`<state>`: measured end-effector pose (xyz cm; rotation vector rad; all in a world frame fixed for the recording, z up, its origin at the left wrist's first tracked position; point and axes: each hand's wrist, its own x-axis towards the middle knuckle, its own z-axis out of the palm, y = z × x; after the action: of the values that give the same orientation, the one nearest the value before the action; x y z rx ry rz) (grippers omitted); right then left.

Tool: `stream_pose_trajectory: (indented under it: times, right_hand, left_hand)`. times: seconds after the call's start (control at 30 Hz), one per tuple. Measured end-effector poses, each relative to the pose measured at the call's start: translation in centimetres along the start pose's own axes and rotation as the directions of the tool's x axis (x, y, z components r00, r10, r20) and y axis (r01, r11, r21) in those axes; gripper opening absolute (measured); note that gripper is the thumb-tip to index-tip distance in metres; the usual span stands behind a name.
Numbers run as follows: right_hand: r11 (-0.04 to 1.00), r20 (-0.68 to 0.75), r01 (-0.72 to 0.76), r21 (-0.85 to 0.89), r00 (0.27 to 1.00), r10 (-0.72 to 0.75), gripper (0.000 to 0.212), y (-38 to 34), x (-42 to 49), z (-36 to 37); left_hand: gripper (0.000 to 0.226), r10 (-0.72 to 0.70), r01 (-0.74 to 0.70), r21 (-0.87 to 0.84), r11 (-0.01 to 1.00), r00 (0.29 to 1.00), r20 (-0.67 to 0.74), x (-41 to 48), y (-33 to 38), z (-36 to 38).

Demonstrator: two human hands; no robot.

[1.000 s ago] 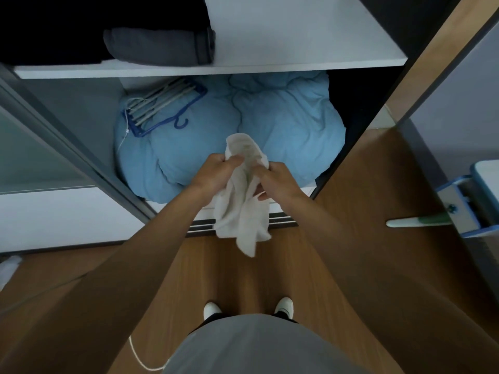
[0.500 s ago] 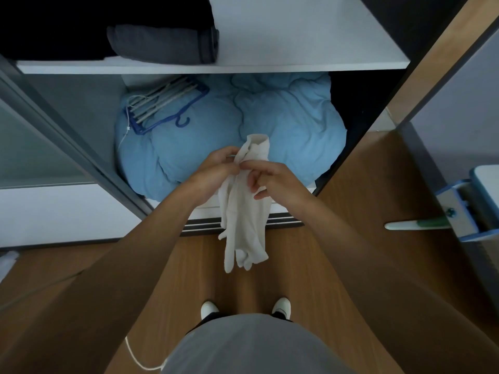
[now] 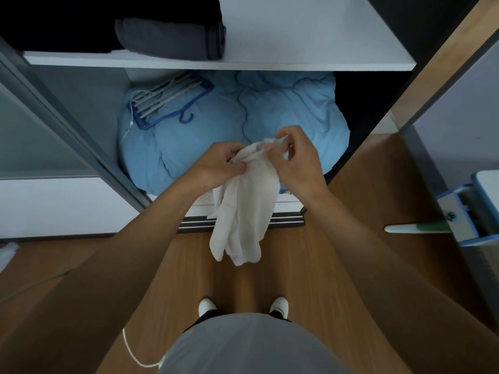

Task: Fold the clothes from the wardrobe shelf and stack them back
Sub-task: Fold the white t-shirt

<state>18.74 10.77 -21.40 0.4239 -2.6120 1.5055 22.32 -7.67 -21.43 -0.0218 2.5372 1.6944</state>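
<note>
Both hands pinch the white garment (image 3: 243,211) at its top edge, left hand (image 3: 218,166) and right hand (image 3: 294,160) close together; its long axis hangs straight down toward the floor.

Left hand (image 3: 219,166), right hand (image 3: 298,160): close, pinching grips

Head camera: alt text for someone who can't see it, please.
The left hand and right hand hold up a white cloth before an open wardrobe. Inside lie a blue duvet with a hanger on it and, on the shelf above, folded grey clothes.
</note>
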Motion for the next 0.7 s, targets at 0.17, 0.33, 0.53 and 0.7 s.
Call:
stream_pose_trajectory:
  times: [0.17, 0.33, 0.53, 0.7]
  right_hand:
    - [0.936, 0.299, 0.105, -0.335, 0.954, 0.0, 0.032, -0.8, 1.7, 0.2]
    - [0.997, 0.409, 0.072, -0.011, 0.91, -0.061, 0.005, -0.7, 1.0, -0.5]
    - [0.983, 0.326, 0.148, 0.112, 0.929, -0.177, 0.023, -1.4, 0.4, -0.3]
    - [0.987, 0.349, 0.149, 0.064, 0.923, -0.162, 0.029, -1.3, 1.2, -1.0]
  left_hand:
    - [0.031, -0.017, 0.019, -0.038, 0.999, 0.998, 0.067, -0.1, 0.7, -0.5]
    - [0.031, -0.005, 0.005, -0.01, 1.0, 0.999, 0.034, 0.1, 0.5, -1.4]
    - [0.028, 0.098, -0.098, 0.319, 0.943, 0.995, 0.015, -1.0, -2.1, -1.8]
    - [0.018, 0.173, -0.14, 0.368, 0.919, 0.983, -0.058, -1.3, -3.8, -1.8]
